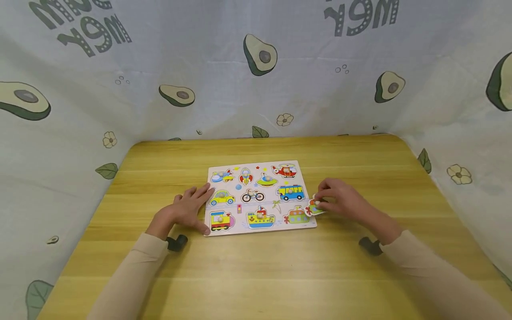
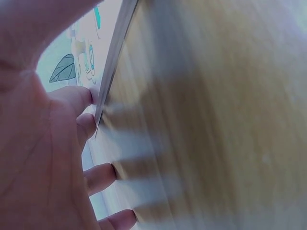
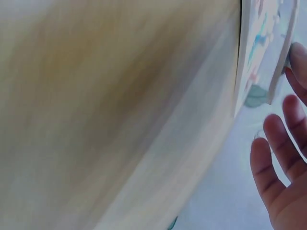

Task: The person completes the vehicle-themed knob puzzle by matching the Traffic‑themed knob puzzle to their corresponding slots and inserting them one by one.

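Note:
A wooden peg puzzle board [image 1: 241, 223] with vehicle pictures lies flat on the table. My left hand [image 1: 185, 210] rests at the board's left side, fingers spread along that edge and thumb at the near-left corner. Between thumb and fingertips, my right hand [image 1: 347, 200] pinches a green and red submarine puzzle piece [image 1: 313, 210] by its knob. The piece is tilted at the board's right edge, beside the matching submarine picture [image 1: 297, 216]. The right wrist view shows the thin piece edge-on [image 3: 282, 57], raised off the board [image 3: 243, 72]; its printed face is hidden there.
Other pieces with knobs sit in the board, among them a bus [image 1: 290, 193], a boat [image 1: 261, 218] and a train [image 1: 221, 221]. The wooden table [image 1: 256, 275] reaches back to an avocado-print cloth [image 1: 224, 115] hanging behind and at both sides.

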A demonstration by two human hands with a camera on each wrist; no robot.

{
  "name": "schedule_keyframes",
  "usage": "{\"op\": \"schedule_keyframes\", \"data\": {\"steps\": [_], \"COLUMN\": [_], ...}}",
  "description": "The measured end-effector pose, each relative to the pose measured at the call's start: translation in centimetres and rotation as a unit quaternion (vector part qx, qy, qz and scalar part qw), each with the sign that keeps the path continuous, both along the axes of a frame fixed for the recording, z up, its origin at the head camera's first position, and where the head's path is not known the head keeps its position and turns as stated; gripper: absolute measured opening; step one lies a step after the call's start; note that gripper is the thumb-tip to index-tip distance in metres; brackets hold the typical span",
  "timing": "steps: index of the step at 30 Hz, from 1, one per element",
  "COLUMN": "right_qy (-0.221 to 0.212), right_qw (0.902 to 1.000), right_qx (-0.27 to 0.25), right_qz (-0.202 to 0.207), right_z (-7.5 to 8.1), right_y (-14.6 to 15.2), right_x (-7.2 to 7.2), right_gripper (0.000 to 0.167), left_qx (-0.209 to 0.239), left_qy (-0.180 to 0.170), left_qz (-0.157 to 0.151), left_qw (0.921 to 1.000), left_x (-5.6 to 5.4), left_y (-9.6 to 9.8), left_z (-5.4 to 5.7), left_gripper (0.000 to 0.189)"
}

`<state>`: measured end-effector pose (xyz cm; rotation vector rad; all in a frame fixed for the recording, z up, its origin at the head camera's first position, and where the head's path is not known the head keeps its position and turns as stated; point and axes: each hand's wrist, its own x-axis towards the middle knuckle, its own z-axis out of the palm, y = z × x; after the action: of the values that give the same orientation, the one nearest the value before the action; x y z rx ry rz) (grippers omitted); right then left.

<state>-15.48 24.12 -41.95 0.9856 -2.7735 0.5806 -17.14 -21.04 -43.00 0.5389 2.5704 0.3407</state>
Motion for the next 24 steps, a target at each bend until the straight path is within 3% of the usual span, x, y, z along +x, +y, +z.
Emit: {"op": "schedule_keyframes", "data": {"steps": [8,15,24], "right_qy": [-0.031,-0.054,-0.123], "right_qw": [0.9994,0.9981,0.9906], "right_qx": [0.01,0.027,0.059], "right_qz": [-0.011,-0.016,-0.015], "right_z": [-0.4,-0.9,-0.4], "right_y": [-3.2,-4.4,-5.4], "right_x": [0.7,1.1,0.3], "right_gripper": [0.009,0.007,0.007], "left_qx": [0.0,0.005,0.011], "left_qy": [0.001,-0.002,0.0], "left_qz": [-0.001,-0.005,-0.001], "left_qw": [1.0,1.0,0.9999], "left_x": [0.1,0.0,0.2], "left_y": [-0.4,-0.1,0.0], "left_z": [-0.1,-0.3,0.4], "left_gripper": [0.125,0.124,0.125]}}
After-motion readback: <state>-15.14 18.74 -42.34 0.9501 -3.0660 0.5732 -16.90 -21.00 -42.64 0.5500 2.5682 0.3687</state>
